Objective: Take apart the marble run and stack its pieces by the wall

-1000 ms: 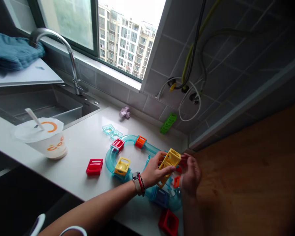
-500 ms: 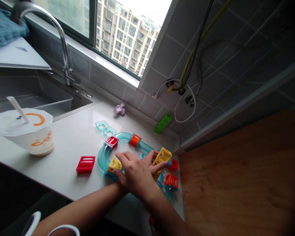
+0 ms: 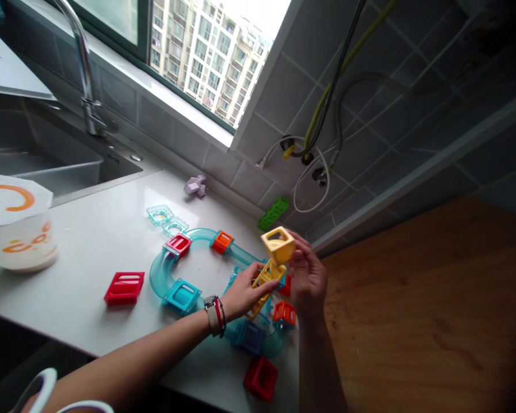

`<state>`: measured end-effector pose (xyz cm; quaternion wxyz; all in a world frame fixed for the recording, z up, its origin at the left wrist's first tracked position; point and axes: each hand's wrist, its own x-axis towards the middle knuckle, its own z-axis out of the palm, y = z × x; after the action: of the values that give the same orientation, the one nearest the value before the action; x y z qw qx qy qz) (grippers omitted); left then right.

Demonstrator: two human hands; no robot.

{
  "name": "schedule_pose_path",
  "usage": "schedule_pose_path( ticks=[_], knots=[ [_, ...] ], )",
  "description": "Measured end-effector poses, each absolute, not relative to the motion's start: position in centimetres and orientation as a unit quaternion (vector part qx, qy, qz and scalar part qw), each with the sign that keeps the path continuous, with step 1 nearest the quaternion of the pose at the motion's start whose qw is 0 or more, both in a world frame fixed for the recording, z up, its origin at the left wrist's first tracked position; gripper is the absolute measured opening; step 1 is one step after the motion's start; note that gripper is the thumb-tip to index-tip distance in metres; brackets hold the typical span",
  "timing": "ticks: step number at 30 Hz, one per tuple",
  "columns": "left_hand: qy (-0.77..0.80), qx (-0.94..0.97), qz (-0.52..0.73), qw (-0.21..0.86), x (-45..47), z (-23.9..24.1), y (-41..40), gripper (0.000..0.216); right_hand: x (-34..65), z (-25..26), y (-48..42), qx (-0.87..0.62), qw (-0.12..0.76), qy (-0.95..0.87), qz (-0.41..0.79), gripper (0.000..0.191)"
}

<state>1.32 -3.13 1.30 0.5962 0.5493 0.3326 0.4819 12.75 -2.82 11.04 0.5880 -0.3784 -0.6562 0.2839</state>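
Observation:
A looping teal marble track (image 3: 161, 274) lies on the white countertop (image 3: 90, 241), with red (image 3: 178, 244), orange (image 3: 222, 241) and teal (image 3: 182, 295) square frames on it. My right hand (image 3: 307, 278) holds a yellow cube frame (image 3: 277, 244) up above the track's right end. My left hand (image 3: 243, 292), with bands at the wrist, pinches a yellow frame stack (image 3: 264, 278) just beneath that cube. A small red-orange frame (image 3: 284, 312) sits under the hands.
A loose red frame (image 3: 124, 287) lies left of the track, another red one (image 3: 261, 378) near the counter's front edge. A white lidded cup (image 3: 17, 226) stands at the left, sink and tap (image 3: 86, 86) behind it. A green piece (image 3: 274, 213) leans on the tiled wall.
The yellow cube that sat on the track's left curve is gone from there; my right hand now holds a yellow cube up over the yellow stack. The view has shifted right.

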Motion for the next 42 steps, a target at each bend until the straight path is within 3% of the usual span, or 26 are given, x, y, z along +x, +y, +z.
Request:
schedule_pose_path(
  ticks=[4,10,14,18,27,33,42],
  knots=[
    [0.311,0.545,0.462,0.626,1.0,1.4,-3.4,0.051,17.2,9.2,-0.7,-0.381,0.677,-0.512,0.367,0.022],
    [0.291,0.562,0.462,0.621,1.0,1.7,-3.4,0.049,16.5,6.2,-0.9,-0.372,0.645,-0.49,0.453,0.018],
    [0.297,0.569,0.461,0.613,0.9,1.9,-3.3,0.049,15.9,5.7,-1.8,-0.361,0.642,-0.468,0.489,0.029],
    [0.297,0.568,0.456,0.617,1.0,2.0,-3.4,0.05,15.9,5.3,-2.6,-0.379,0.636,-0.45,0.499,0.048],
    [0.329,0.588,0.45,0.587,1.2,1.8,-3.4,0.045,15.8,4.6,-3.1,-0.354,0.66,-0.412,0.519,0.054],
    [0.336,0.595,0.433,0.587,1.1,1.8,-3.6,0.046,16.3,4.4,-3.2,-0.312,0.657,-0.407,0.553,0.067],
    [0.375,0.603,0.431,0.556,1.1,2.2,-3.6,0.048,16.5,4.3,-3.5,-0.357,0.645,-0.447,0.507,0.06]
  ],
)
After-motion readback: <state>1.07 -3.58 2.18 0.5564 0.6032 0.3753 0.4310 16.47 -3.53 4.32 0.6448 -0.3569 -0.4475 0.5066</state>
